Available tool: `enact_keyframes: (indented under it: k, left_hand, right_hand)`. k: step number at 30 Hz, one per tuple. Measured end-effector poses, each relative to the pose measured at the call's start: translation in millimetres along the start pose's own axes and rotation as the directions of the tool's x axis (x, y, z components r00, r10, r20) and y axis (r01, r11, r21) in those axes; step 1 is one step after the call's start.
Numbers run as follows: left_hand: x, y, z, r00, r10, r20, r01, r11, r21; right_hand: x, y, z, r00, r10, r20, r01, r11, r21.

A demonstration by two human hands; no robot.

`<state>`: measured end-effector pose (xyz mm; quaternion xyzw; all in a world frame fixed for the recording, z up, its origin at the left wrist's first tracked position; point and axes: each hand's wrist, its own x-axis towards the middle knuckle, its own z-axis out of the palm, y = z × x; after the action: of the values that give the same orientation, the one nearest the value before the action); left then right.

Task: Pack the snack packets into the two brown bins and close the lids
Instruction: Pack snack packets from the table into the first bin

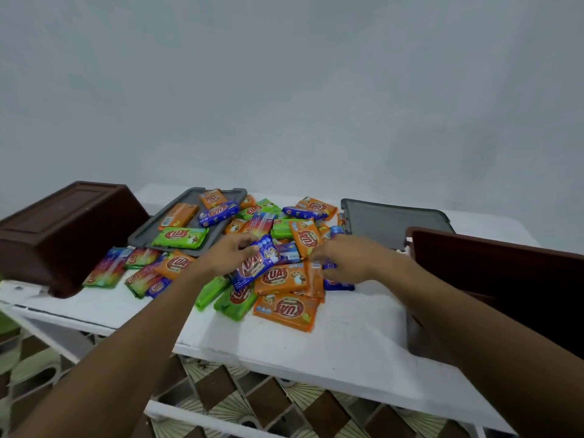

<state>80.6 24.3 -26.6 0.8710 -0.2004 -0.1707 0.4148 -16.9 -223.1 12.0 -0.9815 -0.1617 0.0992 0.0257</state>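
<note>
A heap of orange, green and blue snack packets (pixel 286 276) covers the middle of the white table (pixel 331 339). My left hand (pixel 229 252) grips a blue packet (pixel 254 263) at the heap's centre. My right hand (pixel 349 259) is blurred and reaches into the heap from the right, its fingers on an orange packet (pixel 314 278); its grip is unclear. One brown bin (pixel 63 229) lies bottom-up at the left. The other brown bin (pixel 493 279) stands at the right, partly cut off by my right arm.
Two grey lids lie flat at the back: the left lid (pixel 148 230) carries a few packets, the right lid (pixel 395 221) is bare. More packets (pixel 139 267) lie by the left bin. A patterned tiled floor (pixel 252 403) shows below the table's front edge.
</note>
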Motion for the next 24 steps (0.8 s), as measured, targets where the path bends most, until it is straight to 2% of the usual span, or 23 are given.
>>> enact_keyframes:
  k: [3,7,10,13,14,15,20,24]
  left_hand:
    - [9.2,-17.0,-9.5,0.998,-0.064,0.018,0.065,0.997,-0.046]
    - [17.4,-32.8,-20.7,0.994,-0.060,0.087,0.064,0.997,-0.047]
    - [21.6,-34.4,-26.6,0.989,-0.079,0.128,0.090,0.992,-0.086]
    - [21.0,-29.8,-30.2,0.981,-0.142,0.131,0.170,0.957,-0.235]
    - [20.9,-29.0,-30.8,0.978,-0.152,0.143,0.183,0.954,-0.236]
    - [21.0,-29.0,-30.9,0.977,-0.141,0.160,0.176,0.958,-0.228]
    - [28.3,-21.3,-28.8,0.979,-0.006,0.203,-0.001,0.999,0.037]
    - [34.3,-8.2,-18.2,0.990,0.068,0.125,-0.081,0.992,0.099]
  right_hand:
    - [34.9,-24.8,23.2,1.000,0.028,0.013,-0.028,1.000,0.003]
    - [58.7,-41.3,52.3,0.993,0.114,-0.003,-0.112,0.982,0.149]
    - [61.6,-33.9,49.4,0.973,0.202,0.107,-0.218,0.963,0.159]
    - [60.9,-28.2,46.6,0.942,0.269,0.201,-0.317,0.907,0.275]
    - [59.6,-27.4,45.4,0.936,0.287,0.205,-0.339,0.890,0.305]
    - [57.9,-26.8,42.9,0.932,0.302,0.198,-0.354,0.877,0.326]
    - [45.6,-20.5,18.9,0.944,0.272,0.189,-0.326,0.861,0.391]
    - [27.0,-13.1,-1.9,0.956,0.266,0.127,-0.295,0.878,0.377]
